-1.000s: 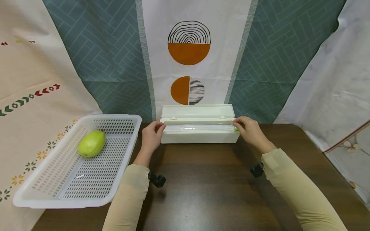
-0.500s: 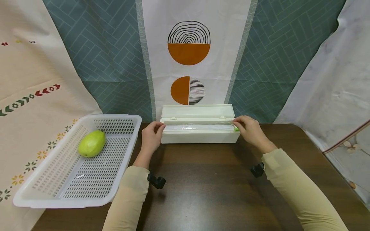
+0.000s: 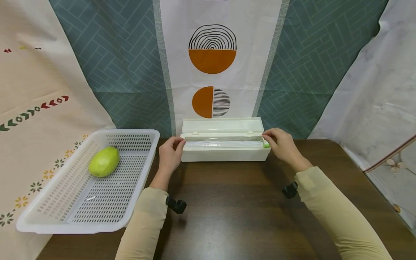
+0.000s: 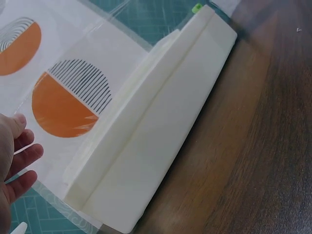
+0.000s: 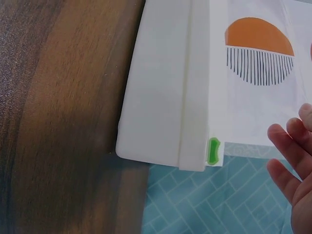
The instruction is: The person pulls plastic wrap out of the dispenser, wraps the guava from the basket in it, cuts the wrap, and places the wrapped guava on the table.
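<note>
A white cling film dispenser (image 3: 224,155) stands at the back of the table, its lid (image 3: 222,125) tipped up and back. Clear cling film (image 3: 224,139) stretches between my two hands, a little above the open box. At the box's left end, my left hand (image 3: 170,151) pinches one corner of the film between thumb and forefinger. My right hand (image 3: 283,147) pinches the other corner beyond the right end, with its remaining fingers loosely bent. A green slider (image 5: 213,151) sits at the right end of the box, close by that hand.
On the left, a white perforated basket (image 3: 151,159) holds a yellow-green oval fruit (image 3: 104,161) and a small white strip (image 3: 91,198). The dark wooden table (image 3: 234,213) extends in front of the dispenser. Patterned cloths (image 3: 130,65) hang behind it.
My right hand has risen slightly, lifting its corner of the film away from the box. My left hand has stayed almost still. The fruit and basket have not moved on the table.
</note>
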Demonstrator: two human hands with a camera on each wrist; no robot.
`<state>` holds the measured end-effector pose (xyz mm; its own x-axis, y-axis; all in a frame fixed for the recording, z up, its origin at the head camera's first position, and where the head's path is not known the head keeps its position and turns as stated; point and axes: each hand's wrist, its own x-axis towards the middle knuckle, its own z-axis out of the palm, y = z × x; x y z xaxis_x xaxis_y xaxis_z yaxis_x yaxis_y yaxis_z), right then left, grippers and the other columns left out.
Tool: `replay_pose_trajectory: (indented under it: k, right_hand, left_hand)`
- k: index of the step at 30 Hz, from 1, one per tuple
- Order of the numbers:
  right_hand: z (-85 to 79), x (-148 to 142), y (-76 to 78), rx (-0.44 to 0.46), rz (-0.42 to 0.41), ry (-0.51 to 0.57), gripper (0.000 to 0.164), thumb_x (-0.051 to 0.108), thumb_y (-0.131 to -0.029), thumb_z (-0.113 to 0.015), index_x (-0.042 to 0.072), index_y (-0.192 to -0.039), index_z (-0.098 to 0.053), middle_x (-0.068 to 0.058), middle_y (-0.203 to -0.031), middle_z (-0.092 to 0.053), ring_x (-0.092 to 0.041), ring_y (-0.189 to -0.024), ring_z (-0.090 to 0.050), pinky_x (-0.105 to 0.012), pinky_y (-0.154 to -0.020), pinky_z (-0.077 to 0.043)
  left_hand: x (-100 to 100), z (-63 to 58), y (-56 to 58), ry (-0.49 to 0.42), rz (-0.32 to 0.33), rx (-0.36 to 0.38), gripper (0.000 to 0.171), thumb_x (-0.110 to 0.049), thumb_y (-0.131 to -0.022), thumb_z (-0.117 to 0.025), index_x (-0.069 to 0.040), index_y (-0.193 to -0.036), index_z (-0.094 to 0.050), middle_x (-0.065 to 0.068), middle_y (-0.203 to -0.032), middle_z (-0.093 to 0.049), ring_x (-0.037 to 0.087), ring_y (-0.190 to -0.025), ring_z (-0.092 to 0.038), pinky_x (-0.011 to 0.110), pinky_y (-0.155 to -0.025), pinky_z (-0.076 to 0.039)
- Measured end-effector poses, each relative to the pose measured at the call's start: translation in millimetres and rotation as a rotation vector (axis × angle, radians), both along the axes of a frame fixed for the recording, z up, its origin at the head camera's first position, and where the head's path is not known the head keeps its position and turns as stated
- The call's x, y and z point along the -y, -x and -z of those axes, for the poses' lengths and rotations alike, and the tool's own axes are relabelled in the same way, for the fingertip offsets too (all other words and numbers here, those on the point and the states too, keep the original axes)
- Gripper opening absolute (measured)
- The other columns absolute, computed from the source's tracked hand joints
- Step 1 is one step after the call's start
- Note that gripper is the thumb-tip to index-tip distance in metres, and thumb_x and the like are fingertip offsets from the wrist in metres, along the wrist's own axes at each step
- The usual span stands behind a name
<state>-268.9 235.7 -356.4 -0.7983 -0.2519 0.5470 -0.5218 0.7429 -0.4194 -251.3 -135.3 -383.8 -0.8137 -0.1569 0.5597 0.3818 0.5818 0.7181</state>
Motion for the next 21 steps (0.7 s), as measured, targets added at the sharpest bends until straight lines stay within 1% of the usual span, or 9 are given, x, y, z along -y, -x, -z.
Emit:
replay_pose_trajectory:
  k: [7, 17, 21]
  right_hand:
    - [-2.1, -0.2, -1.4, 0.0, 0.001, 0.015, 0.011, 0.008, -0.092, -0.06, 0.0, -0.097, -0.066, -0.016, -0.094, -0.065, -0.029, -0.087, -0.062, -0.046, -0.077, -0.052]
    - [-4.6, -0.8, -2.5, -0.01, 0.002, 0.03, 0.012, 0.008, -0.092, -0.059, 0.0, -0.098, -0.066, -0.015, -0.094, -0.065, -0.029, -0.087, -0.061, -0.046, -0.077, -0.052]
    - [-5.7, -0.9, -3.9, -0.015, 0.001, 0.035, 0.012, 0.007, -0.092, -0.059, 0.0, -0.098, -0.066, -0.016, -0.094, -0.065, -0.029, -0.088, -0.062, -0.046, -0.077, -0.052]
  left_hand:
    - [-0.5, -1.6, -1.7, -0.006, 0.004, -0.012, 0.012, -0.012, -0.089, -0.065, 0.0, -0.093, -0.068, 0.015, -0.083, -0.067, 0.025, -0.073, -0.057, 0.032, -0.066, -0.047]
    - [-2.2, -5.6, -5.7, -0.007, -0.011, -0.049, 0.013, -0.011, -0.088, -0.067, 0.0, -0.094, -0.068, 0.016, -0.084, -0.068, 0.024, -0.072, -0.057, 0.03, -0.065, -0.046]
    - [-2.0, -7.3, -7.0, -0.014, -0.006, -0.042, 0.013, -0.012, -0.088, -0.066, 0.0, -0.094, -0.068, 0.016, -0.085, -0.068, 0.024, -0.072, -0.057, 0.031, -0.065, -0.046]
